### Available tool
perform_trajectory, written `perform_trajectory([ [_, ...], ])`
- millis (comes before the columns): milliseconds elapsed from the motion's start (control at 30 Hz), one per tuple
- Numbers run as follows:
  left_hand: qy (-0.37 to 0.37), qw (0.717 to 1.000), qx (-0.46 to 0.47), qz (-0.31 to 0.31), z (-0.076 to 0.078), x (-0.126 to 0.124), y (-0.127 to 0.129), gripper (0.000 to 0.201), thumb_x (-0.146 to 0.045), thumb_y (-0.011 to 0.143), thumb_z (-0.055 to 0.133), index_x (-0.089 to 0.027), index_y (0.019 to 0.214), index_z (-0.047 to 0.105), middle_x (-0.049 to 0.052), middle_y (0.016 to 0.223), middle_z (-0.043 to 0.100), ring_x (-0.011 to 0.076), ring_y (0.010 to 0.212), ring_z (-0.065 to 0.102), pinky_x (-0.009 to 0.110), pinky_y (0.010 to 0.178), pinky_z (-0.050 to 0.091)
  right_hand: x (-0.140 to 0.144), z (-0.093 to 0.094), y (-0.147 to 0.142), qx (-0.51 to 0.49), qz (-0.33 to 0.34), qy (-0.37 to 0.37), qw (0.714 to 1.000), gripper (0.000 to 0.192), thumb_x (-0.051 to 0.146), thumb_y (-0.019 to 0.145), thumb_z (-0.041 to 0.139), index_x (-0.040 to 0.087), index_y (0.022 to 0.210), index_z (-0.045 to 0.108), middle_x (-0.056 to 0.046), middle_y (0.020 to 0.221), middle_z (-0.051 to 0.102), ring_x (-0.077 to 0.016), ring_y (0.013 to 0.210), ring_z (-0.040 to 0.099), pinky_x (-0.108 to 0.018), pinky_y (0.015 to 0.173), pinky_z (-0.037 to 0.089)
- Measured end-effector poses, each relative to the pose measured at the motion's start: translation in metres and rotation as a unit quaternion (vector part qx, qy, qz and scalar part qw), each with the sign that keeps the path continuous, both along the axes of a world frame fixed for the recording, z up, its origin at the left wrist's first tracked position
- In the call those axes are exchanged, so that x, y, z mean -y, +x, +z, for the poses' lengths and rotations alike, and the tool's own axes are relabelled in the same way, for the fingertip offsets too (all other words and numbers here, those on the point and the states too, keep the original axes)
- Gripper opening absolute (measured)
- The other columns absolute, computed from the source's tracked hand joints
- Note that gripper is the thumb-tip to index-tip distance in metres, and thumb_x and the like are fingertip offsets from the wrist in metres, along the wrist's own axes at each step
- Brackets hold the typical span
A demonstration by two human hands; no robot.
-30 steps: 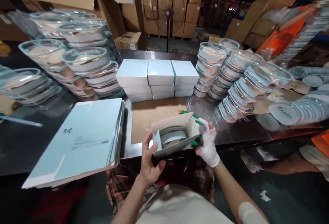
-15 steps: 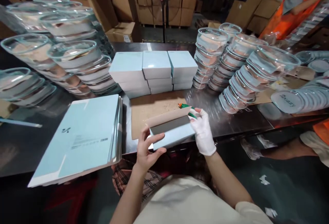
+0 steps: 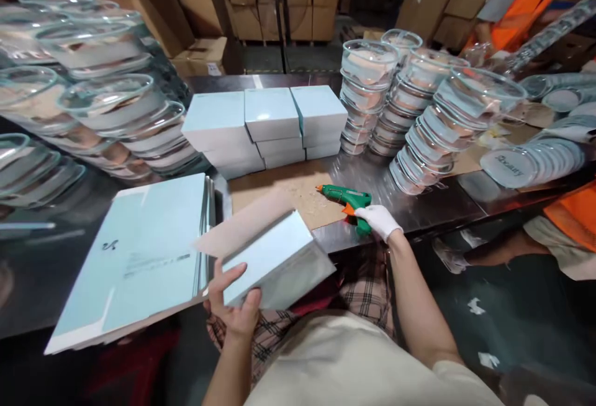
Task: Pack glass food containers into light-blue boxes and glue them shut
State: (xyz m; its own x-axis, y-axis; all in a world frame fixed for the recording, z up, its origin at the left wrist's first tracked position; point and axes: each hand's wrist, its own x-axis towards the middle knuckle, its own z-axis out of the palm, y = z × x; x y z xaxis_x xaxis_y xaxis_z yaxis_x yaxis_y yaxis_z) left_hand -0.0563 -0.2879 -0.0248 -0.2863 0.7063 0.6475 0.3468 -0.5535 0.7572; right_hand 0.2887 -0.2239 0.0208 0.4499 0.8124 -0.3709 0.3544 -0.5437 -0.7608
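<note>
My bare left hand [image 3: 233,300] grips a pale-blue cardboard box [image 3: 272,257] by its near left corner, thumb on the near side. The box is tilted, and a long plain flap [image 3: 254,220] stands raised along its far edge. In a white glove, my right hand [image 3: 379,221] has its fingers at the handle of a green glue gun [image 3: 347,195] with an orange nozzle and trigger. The gun lies on its side over the right edge of a brown cardboard sheet [image 3: 298,182], nozzle pointing left.
Stacked pale-blue boxes [image 3: 270,114] stand behind the cardboard sheet. Flat printed blanks [image 3: 153,232] lie at the left. Stacks of clear round containers [image 3: 116,95] rise on the left, with more containers [image 3: 426,139] on the right. A person in an orange vest [image 3: 526,5] is at the far right.
My right hand has let go of the box and moved to the glue gun's handle. My left hand has brought the box left and nearer, turning it. The view has shifted slightly.
</note>
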Motion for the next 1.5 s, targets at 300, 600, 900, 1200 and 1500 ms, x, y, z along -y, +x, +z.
perform_trajectory([
  [300, -0.201, 0.977, 0.006, -0.069, 0.004, 0.010, 0.015, 0.034, -0.050, 0.089, 0.072, -0.023, 0.109, 0.074, 0.006, 0.107, 0.071, 0.0246, 0.104, 0.066, 0.037, 0.094, 0.052, 0.021, 0.008, -0.020, -0.158, -0.064, 0.193, 0.966, 0.039, 0.052, 0.067, 0.073, 0.023, 0.084, 0.052, -0.001, 0.065, 0.071, -0.0166, 0.054, 0.065, -0.026, 0.051, 0.052],
  [600, -0.239, 0.959, 0.000, -0.154, 0.028, -0.005, 0.061, 0.029, -0.047, 0.094, 0.071, -0.024, 0.113, 0.072, 0.005, 0.105, 0.069, 0.0223, 0.099, 0.065, 0.034, 0.087, 0.051, 0.052, 0.026, -0.030, -0.214, 0.068, 0.173, 0.959, 0.031, 0.047, 0.074, 0.066, 0.017, 0.078, 0.071, -0.006, 0.064, 0.071, -0.0137, 0.045, 0.050, -0.029, 0.045, 0.043],
  [900, -0.215, 0.964, -0.023, -0.157, 0.038, 0.001, 0.071, 0.026, -0.042, 0.094, 0.071, -0.025, 0.113, 0.071, 0.005, 0.103, 0.066, 0.0226, 0.097, 0.063, 0.034, 0.087, 0.051, 0.099, 0.018, -0.061, 0.092, 0.260, 0.324, 0.905, 0.011, 0.034, 0.080, 0.074, 0.025, 0.086, 0.073, -0.007, 0.081, 0.078, -0.0277, 0.075, 0.076, -0.042, 0.074, 0.064],
  [1200, -0.209, 0.965, -0.028, -0.156, 0.037, 0.003, 0.072, 0.024, -0.041, 0.094, 0.071, -0.025, 0.112, 0.071, 0.006, 0.106, 0.068, 0.0242, 0.101, 0.064, 0.037, 0.092, 0.050, 0.092, 0.008, -0.064, 0.098, 0.267, 0.336, 0.898, 0.012, 0.034, 0.080, 0.074, 0.025, 0.086, 0.071, -0.007, 0.078, 0.076, -0.0256, 0.066, 0.072, -0.041, 0.068, 0.064],
  [1500, -0.222, 0.967, 0.009, -0.129, 0.023, 0.005, 0.053, 0.027, -0.043, 0.093, 0.072, -0.026, 0.113, 0.072, 0.003, 0.100, 0.063, 0.0212, 0.095, 0.061, 0.032, 0.085, 0.049, 0.065, -0.007, -0.019, -0.102, 0.045, 0.156, 0.981, 0.029, 0.046, 0.064, 0.081, 0.023, 0.077, 0.069, -0.007, 0.068, 0.073, -0.0228, 0.057, 0.064, -0.036, 0.054, 0.054],
])
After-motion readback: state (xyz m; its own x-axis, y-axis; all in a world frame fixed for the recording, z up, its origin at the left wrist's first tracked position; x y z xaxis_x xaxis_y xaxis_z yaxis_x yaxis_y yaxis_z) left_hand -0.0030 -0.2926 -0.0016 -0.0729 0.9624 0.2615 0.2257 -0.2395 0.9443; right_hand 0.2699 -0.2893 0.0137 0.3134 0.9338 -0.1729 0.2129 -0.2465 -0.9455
